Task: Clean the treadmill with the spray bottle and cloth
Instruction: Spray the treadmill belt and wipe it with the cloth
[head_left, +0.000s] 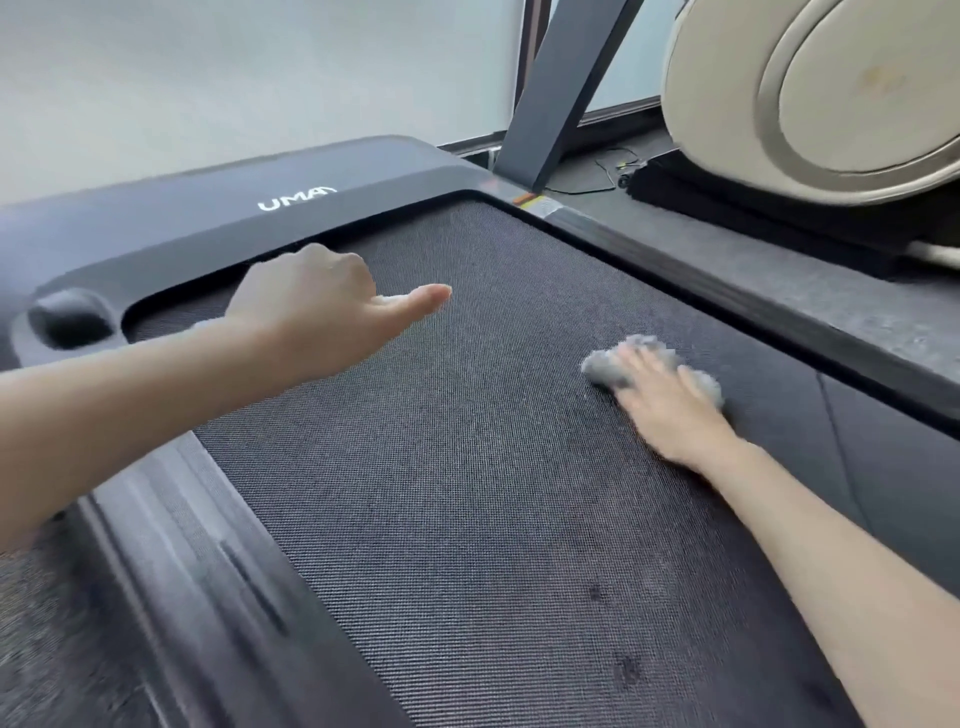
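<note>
Right hand (662, 400) lay flat, fingers straight, pressing grey cloth (602, 366) onto treadmill belt (467, 493) near its right edge. Left hand (311, 301) clenched, thumb out, holding nothing seen. Spray bottle not in view. Wiping judged mid-way; dark spots (626, 667) nearer, likely unwiped. Round recess (70, 317) in front cover: contents indiscernible.

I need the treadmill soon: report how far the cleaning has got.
Done: nothing I can confirm as finished. In hand: the right hand presses the grey cloth flat on the belt, near its right edge. Left: dark spots on the belt nearer the camera, away from the cloth.
</note>
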